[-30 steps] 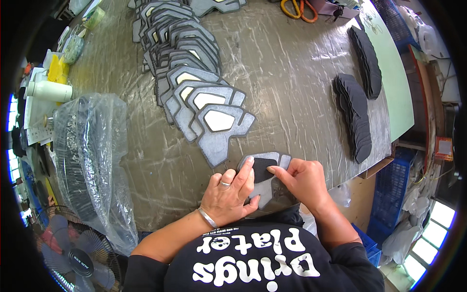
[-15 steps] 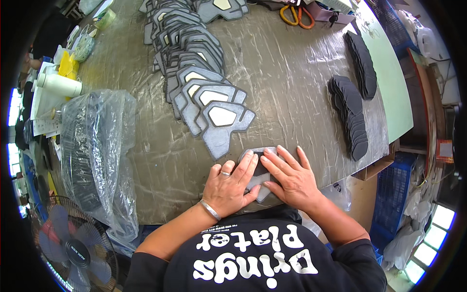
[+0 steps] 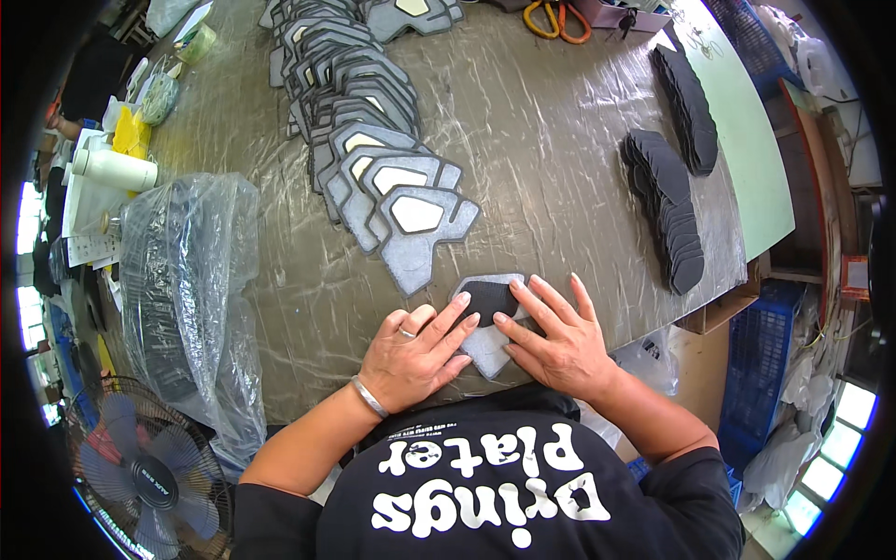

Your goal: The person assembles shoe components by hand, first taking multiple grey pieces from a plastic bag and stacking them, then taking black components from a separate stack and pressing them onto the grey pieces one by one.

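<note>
Head view: both hands lie flat on a grey cut piece at the near edge of the table, at about 6 o'clock in the picture. A black patch sits on the upper part of the grey piece.

The left hand is open, fingers spread and pressed down; its fingertips touch the left edge of the black patch. It grips nothing. A ring shows on one finger and a bracelet on the wrist.

The right hand is also open and flat, fingers fanned toward 11 o'clock. Its fingertips touch the right edge of the black patch, and its palm covers the right side of the grey piece. It grips nothing.

From the hands toward 11 o'clock runs a row of grey pieces with pale centres, each overlapping the next; the nearest one lies just beside the held piece. At 2 o'clock lie two stacks of black patches. At 9 o'clock stands a clear plastic bag with dark contents. Orange-handled scissors lie at 12 o'clock. A fan stands at 8 o'clock, below the table edge.
</note>
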### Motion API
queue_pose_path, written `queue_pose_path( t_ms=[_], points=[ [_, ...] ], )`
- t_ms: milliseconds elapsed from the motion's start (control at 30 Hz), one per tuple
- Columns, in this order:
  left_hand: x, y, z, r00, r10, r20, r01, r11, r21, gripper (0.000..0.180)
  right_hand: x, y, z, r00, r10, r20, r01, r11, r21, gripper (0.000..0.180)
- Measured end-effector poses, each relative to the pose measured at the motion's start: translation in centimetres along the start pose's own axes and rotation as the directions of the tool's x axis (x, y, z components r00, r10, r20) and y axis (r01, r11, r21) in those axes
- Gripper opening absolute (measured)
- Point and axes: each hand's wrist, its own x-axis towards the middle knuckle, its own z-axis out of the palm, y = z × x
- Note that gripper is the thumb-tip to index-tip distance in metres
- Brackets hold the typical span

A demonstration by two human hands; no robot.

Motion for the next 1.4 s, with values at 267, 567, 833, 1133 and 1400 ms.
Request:
queue_pose_path(
  t_ms=[267,567,833,1133,1400],
  points=[
    [0.0,1.4,0.3,0.997,-0.074,-0.029,0.076,0.994,0.079,0.052,-0.1,0.2,0.0,1.0,-0.028,0.013,0.028,1.0,-0.014,0.046],
    [-0.2,1.8,1.0,0.942,-0.25,-0.225,0.203,0.956,-0.212,0.055,2.4,-0.1,0.1,0.962,0.224,-0.154,-0.179,0.949,0.259,0.066],
    [-4.6,-3.3,-1.0,0.678,-0.727,-0.106,0.266,0.378,-0.887,0.037,8.0,-2.4,2.5,0.967,0.067,-0.247,0.07,0.859,0.507,0.063],
    [-9.7,-7.9,-5.1,0.613,-0.693,-0.379,0.68,0.707,-0.194,0.053,10.4,2.7,1.0,0.996,0.043,-0.082,-0.028,0.985,0.169,0.054],
    [-0.1,-1.2,-0.7,0.992,-0.109,-0.061,0.097,0.978,-0.183,0.059,5.3,6.3,-4.0,0.996,-0.082,-0.027,0.086,0.966,0.242,0.041]
  ],
)
